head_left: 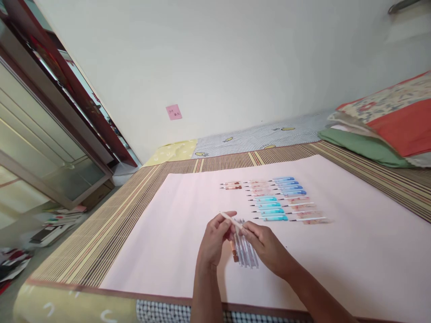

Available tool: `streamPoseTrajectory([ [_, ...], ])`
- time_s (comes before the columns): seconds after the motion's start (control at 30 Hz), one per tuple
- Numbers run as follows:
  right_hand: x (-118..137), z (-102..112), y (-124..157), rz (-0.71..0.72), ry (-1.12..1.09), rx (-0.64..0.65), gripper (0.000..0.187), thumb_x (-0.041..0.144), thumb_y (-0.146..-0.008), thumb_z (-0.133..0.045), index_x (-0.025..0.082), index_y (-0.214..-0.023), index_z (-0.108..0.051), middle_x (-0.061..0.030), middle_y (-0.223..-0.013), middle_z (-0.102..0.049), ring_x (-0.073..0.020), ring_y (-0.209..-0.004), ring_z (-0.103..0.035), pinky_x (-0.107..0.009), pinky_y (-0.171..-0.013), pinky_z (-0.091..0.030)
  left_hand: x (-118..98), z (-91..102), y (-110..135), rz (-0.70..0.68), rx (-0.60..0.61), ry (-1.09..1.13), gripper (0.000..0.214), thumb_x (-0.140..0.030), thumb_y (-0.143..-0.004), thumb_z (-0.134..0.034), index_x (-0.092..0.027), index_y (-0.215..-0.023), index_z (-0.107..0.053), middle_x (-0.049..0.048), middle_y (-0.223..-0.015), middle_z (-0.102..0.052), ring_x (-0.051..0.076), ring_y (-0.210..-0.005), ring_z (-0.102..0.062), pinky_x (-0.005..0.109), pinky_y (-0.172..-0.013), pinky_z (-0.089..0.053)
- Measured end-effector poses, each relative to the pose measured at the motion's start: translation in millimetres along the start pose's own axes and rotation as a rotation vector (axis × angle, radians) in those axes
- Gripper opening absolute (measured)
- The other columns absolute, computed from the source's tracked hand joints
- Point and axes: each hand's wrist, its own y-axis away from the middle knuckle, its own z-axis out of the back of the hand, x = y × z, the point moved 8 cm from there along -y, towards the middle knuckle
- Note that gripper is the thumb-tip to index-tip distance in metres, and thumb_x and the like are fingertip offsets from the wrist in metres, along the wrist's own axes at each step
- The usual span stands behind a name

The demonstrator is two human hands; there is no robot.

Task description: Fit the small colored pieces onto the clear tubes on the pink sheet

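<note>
"Pinching a slim whitish plastic pen (231,219) in both left hand (214,235) and right hand (266,246), just over those clear plastic pens (248,255) on the pale-pink sheet (151,242), huh?"

"Yep. If either pinch slips, it could drop and knock the clear ones askew, tbh."

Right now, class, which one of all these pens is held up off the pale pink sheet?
The slender, pale pen slanting between the left hand and the right hand; the other pens lie on the sheet.
</note>
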Motion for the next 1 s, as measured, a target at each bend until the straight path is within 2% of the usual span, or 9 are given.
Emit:
streamPoseTrajectory([
  [0.1,2,0,0,0.013,-0.003,0.013,0.035,0.048,-0.101,-0.039,0.024,-0.080,-0.055,0.0010,-0.069,-0.066,-0.0166,-0.064,-0.062,-0.027,-0.061,-0.046,0,2.4,-3,-0.038,-0.020,-0.009,0.034,-0.045,-0.081,-0.074,-0.012,-0.087,-0.068,-0.0010,-0.062,-0.058,0.008,-0.054,-0.047,0.023,-0.058,-0.036],
  [0.17,3,3,1,0.039,0.114,-0.032,0.036,0.046,-0.101,-0.038,0.024,-0.079,-0.055,0.0003,-0.068,-0.065,-0.0165,-0.062,-0.060,-0.028,-0.060,-0.044,5,9.8,-6,-0.040,-0.124,-0.049,0.039,-0.049,-0.079,-0.076,-0.015,-0.069,-0.058,-0.0026,-0.053,-0.054,0.007,-0.047,-0.041,0.023,-0.053,-0.031],
  [0.23,3,5,2,0.062,0.224,-0.077,0.037,0.046,-0.101,-0.038,0.024,-0.078,-0.056,-0.0008,-0.069,-0.065,-0.0170,-0.062,-0.060,-0.028,-0.061,-0.044,9,15.8,-7,-0.016,-0.220,-0.076,0.047,-0.055,-0.076,-0.077,-0.018,-0.063,-0.050,-0.0047,-0.047,-0.048,0.006,-0.043,-0.036,0.023,-0.049,-0.026],
  [0.3,1,7,2,0.073,0.262,-0.101,0.037,0.047,-0.101,-0.039,0.024,-0.080,-0.058,-0.0014,-0.071,-0.065,-0.0177,-0.065,-0.060,-0.028,-0.062,-0.044,11,15.2,-6,0.010,-0.230,-0.052,0.048,-0.060,-0.076,-0.074,-0.017,-0.070,-0.056,-0.0053,-0.049,-0.048,0.007,-0.044,-0.037,0.023,-0.049,-0.027],
  [0.43,-3,9,1,0.045,0.145,-0.081,0.034,0.049,-0.099,-0.043,0.023,-0.086,-0.061,-0.0002,-0.072,-0.068,-0.0175,-0.067,-0.063,-0.028,-0.063,-0.045,3,2.9,-4,-0.001,-0.084,0.087,0.049,-0.055,-0.079,-0.074,-0.013,-0.103,-0.069,-0.0023,-0.064,-0.056,0.008,-0.053,-0.046,0.022,-0.056,-0.034],
  [0.53,-5,9,1,0.032,0.085,-0.065,0.033,0.048,-0.099,-0.045,0.023,-0.088,-0.063,0.0003,-0.072,-0.069,-0.0171,-0.067,-0.064,-0.027,-0.063,-0.046,1,5.4,-5,-0.032,-0.110,0.067,0.039,-0.049,-0.076,-0.078,-0.012,-0.085,-0.069,-0.0022,-0.059,-0.056,0.006,-0.050,-0.042,0.021,-0.053,-0.032],
  [0.67,-6,11,1,0.055,0.188,-0.136,0.028,0.045,-0.097,-0.049,0.023,-0.089,-0.066,-0.0001,-0.074,-0.068,-0.0165,-0.067,-0.061,-0.026,-0.062,-0.044,9,23.3,-7,-0.037,-0.341,0.025,0.049,-0.054,-0.070,-0.081,-0.018,-0.059,-0.050,-0.0055,-0.045,-0.048,0.004,-0.040,-0.033,0.021,-0.045,-0.022],
  [0.8,-12,15,0,0.056,0.211,-0.183,0.024,0.043,-0.095,-0.053,0.024,-0.089,-0.065,0.0008,-0.078,-0.067,-0.0162,-0.071,-0.061,-0.027,-0.066,-0.044,14,32.7,-7,-0.030,-0.441,0.017,0.052,-0.057,-0.065,-0.083,-0.018,-0.060,-0.049,-0.0066,-0.043,-0.046,0.004,-0.038,-0.033,0.019,-0.042,-0.022],
  [1.0,-19,18,0,0.028,0.156,-0.149,0.028,0.047,-0.095,-0.053,0.023,-0.087,-0.064,0.0027,-0.072,-0.062,-0.0146,-0.067,-0.055,-0.027,-0.064,-0.042,18,44.9,-6,0.012,-0.486,0.159,0.052,-0.054,-0.057,-0.088,-0.016,-0.062,-0.054,-0.0017,-0.054,-0.060,0.005,-0.041,-0.046,0.017,-0.041,-0.028],
])
